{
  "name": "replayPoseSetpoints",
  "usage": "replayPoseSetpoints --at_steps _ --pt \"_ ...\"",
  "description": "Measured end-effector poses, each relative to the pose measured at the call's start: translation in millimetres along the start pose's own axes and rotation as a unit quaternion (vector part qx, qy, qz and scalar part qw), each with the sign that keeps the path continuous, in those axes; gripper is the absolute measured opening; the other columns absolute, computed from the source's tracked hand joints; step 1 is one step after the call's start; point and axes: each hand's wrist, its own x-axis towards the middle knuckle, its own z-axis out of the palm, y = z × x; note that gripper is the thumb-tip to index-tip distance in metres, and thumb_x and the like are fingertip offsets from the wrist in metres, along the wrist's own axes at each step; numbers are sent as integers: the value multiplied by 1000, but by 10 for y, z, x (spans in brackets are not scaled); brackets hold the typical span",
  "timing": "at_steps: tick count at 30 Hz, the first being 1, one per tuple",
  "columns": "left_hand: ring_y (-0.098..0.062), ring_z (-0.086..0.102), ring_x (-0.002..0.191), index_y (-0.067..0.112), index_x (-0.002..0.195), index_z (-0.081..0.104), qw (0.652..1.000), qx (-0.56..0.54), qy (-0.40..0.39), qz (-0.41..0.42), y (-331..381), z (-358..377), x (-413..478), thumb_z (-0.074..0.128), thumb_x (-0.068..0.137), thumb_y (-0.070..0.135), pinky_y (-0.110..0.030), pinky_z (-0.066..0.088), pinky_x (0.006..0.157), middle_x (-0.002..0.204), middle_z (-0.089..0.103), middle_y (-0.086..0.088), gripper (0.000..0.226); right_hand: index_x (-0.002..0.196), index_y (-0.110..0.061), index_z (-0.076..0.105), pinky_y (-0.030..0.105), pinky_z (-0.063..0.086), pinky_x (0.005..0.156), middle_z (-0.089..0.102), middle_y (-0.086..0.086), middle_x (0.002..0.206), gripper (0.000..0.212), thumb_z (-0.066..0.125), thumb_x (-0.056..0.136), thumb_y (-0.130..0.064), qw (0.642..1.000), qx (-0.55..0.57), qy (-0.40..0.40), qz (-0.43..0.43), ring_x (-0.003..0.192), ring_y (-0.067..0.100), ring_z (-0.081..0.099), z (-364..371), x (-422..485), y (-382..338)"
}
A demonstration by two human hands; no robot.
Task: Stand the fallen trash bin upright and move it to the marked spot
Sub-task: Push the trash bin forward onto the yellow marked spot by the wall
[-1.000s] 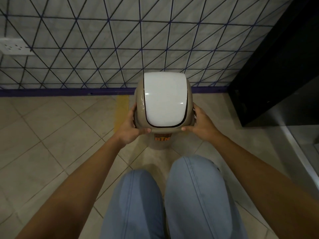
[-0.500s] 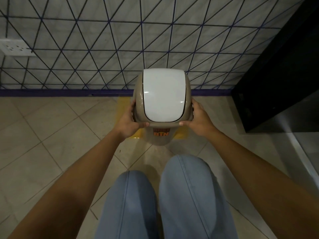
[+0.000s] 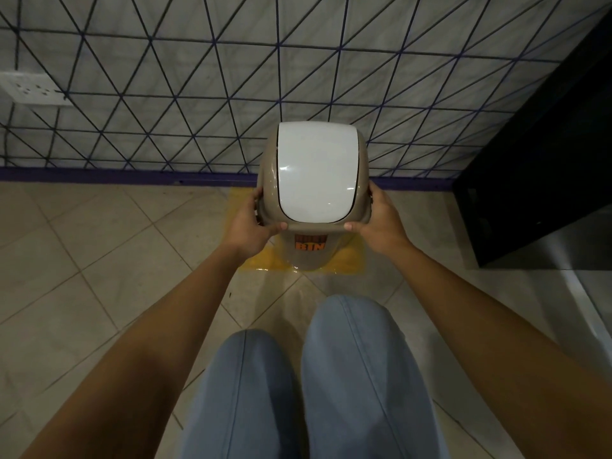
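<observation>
A beige trash bin (image 3: 314, 256) with a white swing lid (image 3: 316, 173) and an orange "BIN" label stands upright near the wall. Its base sits over a yellow taped square (image 3: 351, 260) on the floor, whose front strip and corners show around it. My left hand (image 3: 250, 223) grips the left side of the bin's top rim, thumb on the front edge. My right hand (image 3: 381, 220) grips the right side the same way. Whether the base touches the floor I cannot tell.
The triangle-patterned wall (image 3: 165, 94) with a purple skirting rises just behind the bin. A black cabinet (image 3: 536, 167) stands to the right, a white socket (image 3: 33, 91) at the far left. My knees in blue jeans (image 3: 298, 376) are bent close below the bin.
Both hands have carried the upright bin forward toward the wall, from bare tiles onto the yellow square. The grip has stayed the same.
</observation>
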Motion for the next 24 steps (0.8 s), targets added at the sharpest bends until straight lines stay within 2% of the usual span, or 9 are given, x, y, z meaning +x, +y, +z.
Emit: replayPoseSetpoints --at_steps 4,9,12,16,20,22,24 --pt "-25 42 131 21 146 25 1000 8 8 -9 45 18 51 73 76 10 -45 43 104 146 40 -5 86 146 -17 24 26 29 103 37 7 145 95 78 68 -8 1000 -8 1 1 133 22 35 -8 66 -9" --pt "-25 41 132 20 146 24 999 27 23 -3 53 33 95 71 78 16 -48 42 105 147 39 -4 83 146 -15 22 34 30 111 36 7 147 96 78 69 -9 1000 -5 3 -3 135 22 33 -4 141 -38" --pt "-25 39 134 19 147 24 999 41 30 5 63 28 120 76 74 21 -48 41 105 149 36 -4 89 145 -17 24 40 35 109 40 7 145 97 80 66 -10 999 29 -19 10 134 23 37 -39 181 -18" --pt "-21 40 131 18 146 24 999 8 31 10 139 72 149 79 70 19 -32 43 99 145 40 -3 94 145 -18 26 36 36 108 42 8 142 95 80 67 -13 998 8 -55 23 131 23 40 -61 263 0" --pt "-17 41 130 17 145 25 999 2 49 8 182 97 189 80 67 12 -25 40 93 144 43 -3 96 147 -19 21 39 34 110 39 7 145 97 79 69 -12 997 15 -69 14 133 22 37 -71 329 -27" --pt "-14 41 128 17 144 26 998 21 57 9 186 96 202 83 64 15 -26 42 95 143 43 -3 98 148 -20 16 39 31 112 35 7 148 100 78 70 -11 997 5 -71 2 136 22 33 -70 349 -49" --pt "-20 41 131 18 144 26 996 45 72 6 206 89 233 84 62 18 -36 43 102 145 40 -5 101 149 -20 10 41 28 113 30 7 151 104 78 70 -11 998 -13 -68 -11 139 23 28 -71 375 -79"
